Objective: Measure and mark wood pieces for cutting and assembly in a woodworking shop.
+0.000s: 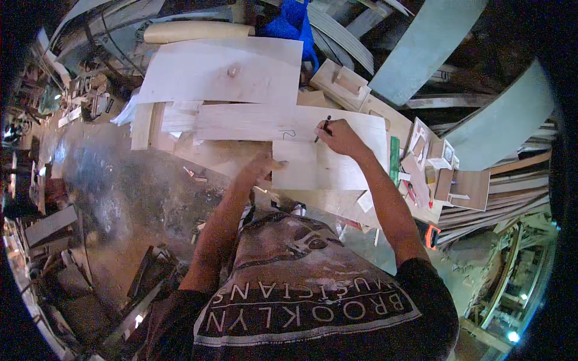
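Note:
My right hand (337, 136) is closed around a black pen (326, 123), held over a pale thin wooden sheet (346, 165) at the middle of the workbench. A small dark line drawing (288, 133) shows on the pale surface left of the pen. My left hand (260, 168) grips the sheet's left edge near its lower corner, with the thumb on top; some fingers are hidden. Another pale sheet (174, 66) lies farther back, beside a rolled tan sheet (195, 32).
At the right are a green strip (394, 159), small boxes (439, 153) and an orange-and-black tool (431, 236). Long boards (487, 186) are stacked beyond the bench. A blue cloth (289, 24) hangs at the back. Scrap wood (51, 228) lies on the floor at left.

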Motion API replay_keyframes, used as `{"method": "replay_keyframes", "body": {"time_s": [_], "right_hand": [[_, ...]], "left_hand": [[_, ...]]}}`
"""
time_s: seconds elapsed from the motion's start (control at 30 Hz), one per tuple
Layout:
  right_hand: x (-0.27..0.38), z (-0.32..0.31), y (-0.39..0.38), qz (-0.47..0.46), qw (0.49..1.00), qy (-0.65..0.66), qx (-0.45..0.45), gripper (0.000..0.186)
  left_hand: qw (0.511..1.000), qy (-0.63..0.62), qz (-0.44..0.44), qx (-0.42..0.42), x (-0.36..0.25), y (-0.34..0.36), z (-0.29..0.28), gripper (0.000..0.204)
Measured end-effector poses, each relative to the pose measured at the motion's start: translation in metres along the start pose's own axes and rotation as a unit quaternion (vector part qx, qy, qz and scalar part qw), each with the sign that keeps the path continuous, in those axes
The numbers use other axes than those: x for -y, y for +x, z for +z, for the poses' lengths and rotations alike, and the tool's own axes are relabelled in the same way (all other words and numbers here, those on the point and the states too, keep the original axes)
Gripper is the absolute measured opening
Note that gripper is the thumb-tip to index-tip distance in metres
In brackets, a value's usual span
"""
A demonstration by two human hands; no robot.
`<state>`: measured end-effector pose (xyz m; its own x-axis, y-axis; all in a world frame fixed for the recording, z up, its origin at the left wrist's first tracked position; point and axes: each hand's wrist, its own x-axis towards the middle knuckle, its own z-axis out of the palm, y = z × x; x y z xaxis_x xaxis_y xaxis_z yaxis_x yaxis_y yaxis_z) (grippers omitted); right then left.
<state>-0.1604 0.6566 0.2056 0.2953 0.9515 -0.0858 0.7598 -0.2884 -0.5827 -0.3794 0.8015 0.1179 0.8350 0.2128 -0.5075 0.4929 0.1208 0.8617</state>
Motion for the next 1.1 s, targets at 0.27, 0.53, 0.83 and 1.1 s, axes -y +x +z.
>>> {"method": "replay_keyframes", "body": {"time_s": [0.27,0.53,0.83,1.1], "right_hand": [[0.033,0.055,0.05,-0.023,0.999,-0.015,0.024,0.029],[0.002,0.031,0.016,0.031,0.998,0.047,-0.02,0.033],[-0.006,0.023,-0.079,0.127,0.937,0.219,-0.24,0.017],[0.003,0.054,-0.077,-0.009,0.96,0.13,-0.249,0.014]], "left_hand": [[0.994,-0.002,0.092,0.057,0.03,0.022,-0.002,0.051],[0.992,-0.082,-0.082,0.058,0.043,0.029,-0.002,0.054],[0.979,-0.176,0.017,0.097,0.019,0.018,-0.003,0.054],[0.999,-0.012,0.002,0.049,-0.037,-0.015,0.002,0.071]]}}
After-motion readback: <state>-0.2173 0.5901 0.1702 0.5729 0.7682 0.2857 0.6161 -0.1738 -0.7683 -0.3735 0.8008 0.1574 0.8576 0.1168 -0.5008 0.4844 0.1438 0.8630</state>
